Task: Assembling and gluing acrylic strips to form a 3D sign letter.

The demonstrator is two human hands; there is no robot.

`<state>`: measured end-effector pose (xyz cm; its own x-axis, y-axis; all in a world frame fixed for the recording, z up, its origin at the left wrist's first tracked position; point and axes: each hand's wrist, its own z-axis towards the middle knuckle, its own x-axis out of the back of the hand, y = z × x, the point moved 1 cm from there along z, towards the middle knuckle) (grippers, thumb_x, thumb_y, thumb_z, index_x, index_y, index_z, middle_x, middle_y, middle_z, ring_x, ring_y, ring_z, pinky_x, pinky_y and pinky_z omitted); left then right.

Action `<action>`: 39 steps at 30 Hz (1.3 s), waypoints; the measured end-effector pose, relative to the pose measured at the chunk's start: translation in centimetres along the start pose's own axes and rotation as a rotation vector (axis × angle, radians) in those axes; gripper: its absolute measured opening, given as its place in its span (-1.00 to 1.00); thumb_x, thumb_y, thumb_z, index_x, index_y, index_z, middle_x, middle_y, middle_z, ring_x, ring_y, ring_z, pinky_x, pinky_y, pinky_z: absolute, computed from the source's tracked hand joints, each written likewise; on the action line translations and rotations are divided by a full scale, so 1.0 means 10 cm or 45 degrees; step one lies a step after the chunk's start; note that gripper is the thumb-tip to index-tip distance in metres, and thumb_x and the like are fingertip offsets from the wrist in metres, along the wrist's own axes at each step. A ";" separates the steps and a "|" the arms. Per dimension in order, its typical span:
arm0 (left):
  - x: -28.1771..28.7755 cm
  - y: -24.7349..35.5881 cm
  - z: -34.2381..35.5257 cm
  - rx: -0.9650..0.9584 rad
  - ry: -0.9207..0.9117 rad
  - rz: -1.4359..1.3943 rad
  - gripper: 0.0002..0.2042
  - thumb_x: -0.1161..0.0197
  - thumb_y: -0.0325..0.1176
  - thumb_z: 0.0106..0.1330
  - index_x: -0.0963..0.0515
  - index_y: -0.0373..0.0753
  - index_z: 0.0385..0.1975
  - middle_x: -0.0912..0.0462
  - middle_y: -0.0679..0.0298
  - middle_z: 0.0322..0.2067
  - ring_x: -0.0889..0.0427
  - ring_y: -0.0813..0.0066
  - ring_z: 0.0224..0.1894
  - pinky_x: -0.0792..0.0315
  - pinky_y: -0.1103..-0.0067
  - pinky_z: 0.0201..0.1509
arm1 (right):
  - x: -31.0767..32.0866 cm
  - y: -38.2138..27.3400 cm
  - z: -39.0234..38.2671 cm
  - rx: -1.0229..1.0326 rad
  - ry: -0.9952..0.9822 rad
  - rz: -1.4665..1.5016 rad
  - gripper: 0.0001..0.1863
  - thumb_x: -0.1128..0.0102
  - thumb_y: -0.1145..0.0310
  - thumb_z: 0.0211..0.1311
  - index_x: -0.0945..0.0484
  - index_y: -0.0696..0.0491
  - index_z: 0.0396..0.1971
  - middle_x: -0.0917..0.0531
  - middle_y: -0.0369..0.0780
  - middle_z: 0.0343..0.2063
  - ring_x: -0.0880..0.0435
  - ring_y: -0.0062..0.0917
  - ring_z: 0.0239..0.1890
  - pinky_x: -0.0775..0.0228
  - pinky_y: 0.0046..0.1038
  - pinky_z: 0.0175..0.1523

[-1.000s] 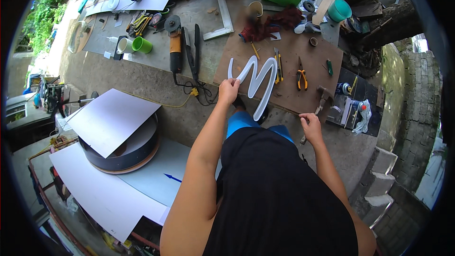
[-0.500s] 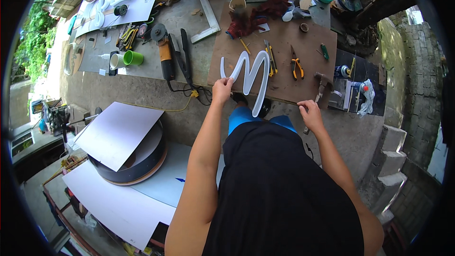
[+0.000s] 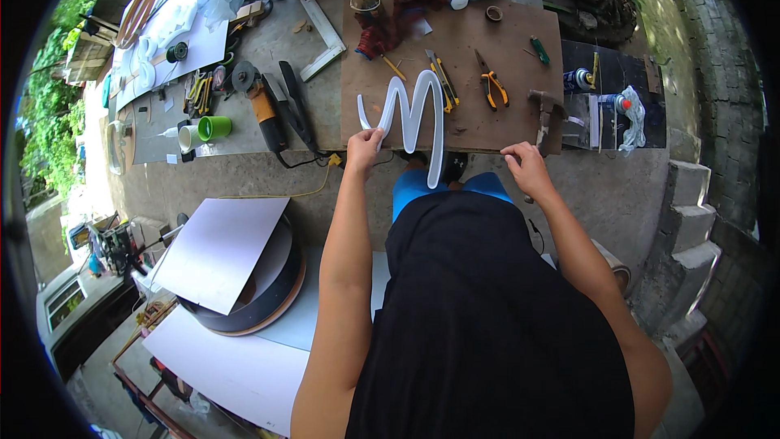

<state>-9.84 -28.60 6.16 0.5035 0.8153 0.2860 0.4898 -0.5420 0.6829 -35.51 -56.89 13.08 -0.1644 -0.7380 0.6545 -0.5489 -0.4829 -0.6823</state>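
My left hand [image 3: 364, 149] pinches a white M-shaped channel letter [image 3: 404, 118] by its left side, near the front table edge. The letter has a raised pale rim along its curves, and its long right leg hangs past the edge. At the board's front edge, my right hand [image 3: 528, 169] has its thumb and forefinger slightly apart, with nothing visible between them. It is close to a hammer [image 3: 546, 114], whose handle it partly hides. Behind the letter, pliers [image 3: 491, 81] with orange-black handles and yellow-black utility knives [image 3: 443, 81] lie on the brown board [image 3: 520, 41].
An angle grinder [image 3: 260, 106] and a black flat iron-like tool [image 3: 296, 102] lie left of the board, near a metal square [image 3: 325, 36] and a green cup [image 3: 214, 128]. Spray cans [image 3: 578, 79] stand at the right. A white sheet [image 3: 223, 248] rests on a round drum behind me.
The view has shifted, so the table appears farther up and left. My left hand still holds the letter, which now stands straighter. My right hand's thumb and forefinger have parted slightly.
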 end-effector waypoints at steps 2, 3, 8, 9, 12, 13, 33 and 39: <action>0.03 -0.04 0.03 0.024 -0.092 0.081 -0.58 -0.24 -0.10 0.37 -0.59 -0.35 0.01 -0.65 0.22 -0.17 -0.59 0.42 -0.14 -0.53 0.41 -0.14 | 0.00 0.02 0.00 -0.007 -0.005 -0.001 -0.82 -0.17 0.39 0.21 -0.66 0.07 -0.23 -0.60 -0.13 -0.21 -0.50 -0.21 -0.05 -0.34 -0.29 0.12; 0.03 -0.03 0.03 0.021 -0.096 0.088 -0.58 -0.24 -0.10 0.37 -0.59 -0.35 0.01 -0.65 0.22 -0.17 -0.59 0.42 -0.14 -0.53 0.41 -0.14 | 0.00 0.02 0.01 -0.013 -0.012 -0.007 -0.82 -0.17 0.39 0.21 -0.66 0.07 -0.23 -0.60 -0.13 -0.21 -0.50 -0.22 -0.05 -0.34 -0.30 0.13; 0.02 0.00 0.01 0.078 -0.094 0.069 -0.59 -0.23 -0.10 0.38 -0.60 -0.35 -0.02 -0.65 0.23 -0.19 -0.59 0.44 -0.17 -0.53 0.45 -0.16 | 0.01 0.02 0.01 -0.023 -0.001 0.001 -0.83 -0.17 0.40 0.21 -0.66 0.07 -0.23 -0.60 -0.14 -0.22 -0.50 -0.22 -0.05 -0.34 -0.28 0.12; 0.03 0.01 0.00 0.078 -0.095 0.072 -0.59 -0.23 -0.10 0.38 -0.60 -0.35 -0.02 -0.65 0.23 -0.19 -0.59 0.44 -0.17 -0.53 0.45 -0.16 | 0.01 0.01 0.02 -0.011 -0.002 0.002 -0.83 -0.17 0.40 0.21 -0.66 0.07 -0.23 -0.60 -0.14 -0.23 -0.50 -0.22 -0.05 -0.34 -0.28 0.12; 0.03 0.01 -0.01 0.066 -0.081 0.056 -0.61 -0.23 -0.11 0.38 -0.61 -0.35 -0.03 -0.65 0.26 -0.24 -0.59 0.48 -0.23 -0.52 0.48 -0.21 | 0.02 0.01 0.05 0.003 0.002 -0.018 -0.83 -0.17 0.40 0.21 -0.65 0.07 -0.24 -0.60 -0.15 -0.23 -0.50 -0.22 -0.05 -0.34 -0.27 0.12; 0.03 0.02 -0.01 0.060 -0.086 0.065 -0.61 -0.23 -0.11 0.38 -0.61 -0.34 -0.04 -0.65 0.27 -0.26 -0.58 0.50 -0.25 -0.51 0.50 -0.23 | 0.02 0.00 0.07 0.001 0.000 -0.017 -0.83 -0.17 0.40 0.21 -0.65 0.07 -0.24 -0.60 -0.15 -0.23 -0.50 -0.22 -0.05 -0.34 -0.27 0.12; 0.02 -0.03 0.01 -0.026 -0.068 0.018 -0.59 -0.27 -0.15 0.37 -0.61 -0.42 -0.02 -0.65 0.29 -0.32 -0.53 0.59 -0.33 -0.41 0.61 -0.26 | 0.02 -0.08 0.20 -0.046 -0.061 -0.032 -0.84 -0.18 0.40 0.22 -0.66 0.06 -0.24 -0.60 -0.17 -0.24 -0.51 -0.25 -0.05 -0.36 -0.29 0.12; 0.00 0.02 -0.03 -0.018 -0.049 -0.001 -0.60 -0.29 -0.18 0.33 -0.63 -0.47 -0.09 -0.68 0.23 -0.31 -0.56 0.55 -0.28 -0.44 0.56 -0.16 | 0.01 -0.09 0.20 -0.041 -0.043 -0.032 -0.84 -0.18 0.40 0.22 -0.66 0.06 -0.25 -0.60 -0.18 -0.25 -0.52 -0.26 -0.07 -0.37 -0.30 0.09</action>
<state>-9.96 -28.61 6.54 0.5306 0.8069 0.2596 0.4801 -0.5385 0.6925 -33.43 -57.46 13.07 -0.1224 -0.7416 0.6596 -0.5786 -0.4867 -0.6545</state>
